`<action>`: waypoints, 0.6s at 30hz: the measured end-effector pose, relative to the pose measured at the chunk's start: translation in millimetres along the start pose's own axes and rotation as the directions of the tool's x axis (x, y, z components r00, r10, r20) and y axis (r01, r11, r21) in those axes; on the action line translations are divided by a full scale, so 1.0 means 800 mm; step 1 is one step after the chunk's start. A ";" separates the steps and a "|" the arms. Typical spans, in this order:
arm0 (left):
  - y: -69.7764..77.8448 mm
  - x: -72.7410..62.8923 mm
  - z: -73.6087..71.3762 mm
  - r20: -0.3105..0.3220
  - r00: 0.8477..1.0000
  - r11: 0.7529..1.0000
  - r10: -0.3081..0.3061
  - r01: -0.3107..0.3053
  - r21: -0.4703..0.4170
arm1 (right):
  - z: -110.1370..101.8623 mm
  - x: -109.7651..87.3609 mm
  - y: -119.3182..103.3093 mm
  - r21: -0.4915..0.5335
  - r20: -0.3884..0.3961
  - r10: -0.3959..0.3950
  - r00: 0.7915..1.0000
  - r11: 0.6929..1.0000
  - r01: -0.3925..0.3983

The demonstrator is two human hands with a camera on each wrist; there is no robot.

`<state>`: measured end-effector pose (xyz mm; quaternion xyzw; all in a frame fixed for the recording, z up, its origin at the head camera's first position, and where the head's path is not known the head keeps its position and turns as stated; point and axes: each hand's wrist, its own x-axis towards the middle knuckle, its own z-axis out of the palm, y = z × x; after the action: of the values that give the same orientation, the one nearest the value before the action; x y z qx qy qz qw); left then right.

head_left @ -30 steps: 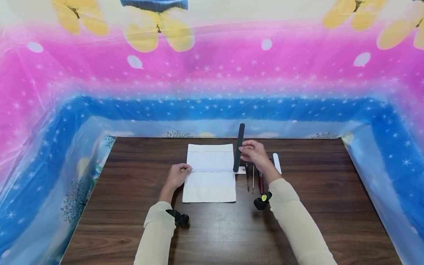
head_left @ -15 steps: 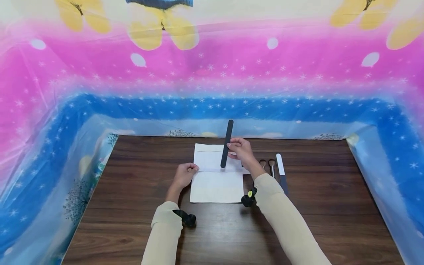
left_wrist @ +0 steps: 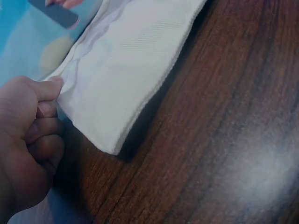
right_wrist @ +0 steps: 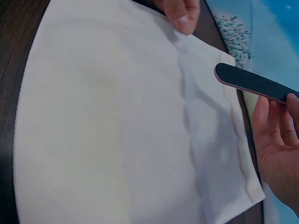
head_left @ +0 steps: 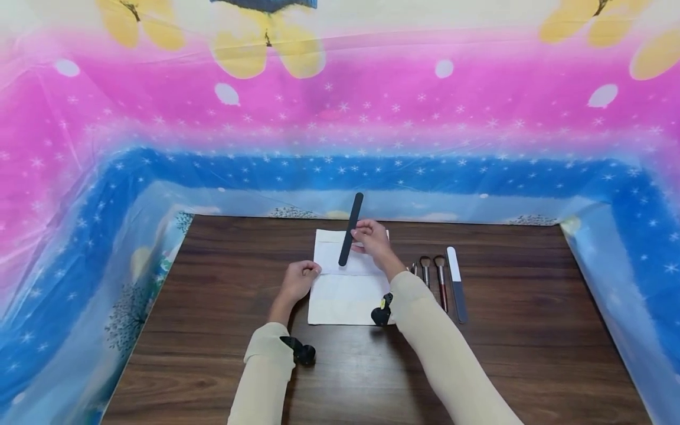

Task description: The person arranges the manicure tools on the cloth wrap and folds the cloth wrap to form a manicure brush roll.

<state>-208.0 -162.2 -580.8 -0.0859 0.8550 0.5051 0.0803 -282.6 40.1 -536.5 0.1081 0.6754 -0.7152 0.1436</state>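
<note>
A white fabric pouch [head_left: 347, 301], laid open with a raised fold across its middle, is on the brown table. At its left edge my left hand [head_left: 297, 280] pinches the fold; in the left wrist view, thumb and finger meet on the cloth [left_wrist: 126, 70]. My right hand [head_left: 373, 241] holds a black nail file [head_left: 350, 230] by its middle, above the pouch's upper half. The right wrist view shows the file [right_wrist: 252, 83] tilted and apart from the fabric, one rounded end pointing over the fold. My right forearm hides part of the pouch's right side.
To the right lie two makeup brushes [head_left: 440, 262], a white-and-grey nail file [head_left: 455, 283] and partly hidden slim tools [head_left: 414, 268]. The wooden table [head_left: 531, 330] is bordered behind by a patterned cloth [head_left: 319, 171].
My right hand has carried the black nail file leftward from the pouch's right edge to over its upper half. The left hand keeps its pinch on the edge. The brushes have come into sight.
</note>
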 end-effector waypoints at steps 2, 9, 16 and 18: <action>0.000 -0.001 0.000 -0.008 1.000 1.000 0.001 -0.001 0.000 | 0.008 0.002 0.007 0.029 -0.010 0.010 1.000 1.000 -0.010; 0.003 -0.004 0.004 -0.016 1.000 0.999 0.004 -0.004 -0.035 | 0.026 0.008 0.034 0.141 -0.078 0.019 0.997 0.990 -0.008; 0.002 -0.005 0.002 -0.012 1.000 0.998 0.022 -0.023 -0.064 | 0.030 0.010 0.053 0.201 -0.108 0.026 0.994 0.980 -0.004; 0.001 -0.005 0.001 -0.018 0.999 0.997 0.035 -0.036 -0.070 | 0.030 0.011 0.057 0.201 -0.097 0.025 0.995 0.980 -0.006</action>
<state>-204.3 -161.1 -579.5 -0.0777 0.8386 0.5357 0.0612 -274.2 13.4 -580.5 0.1626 0.6054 -0.7722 0.1040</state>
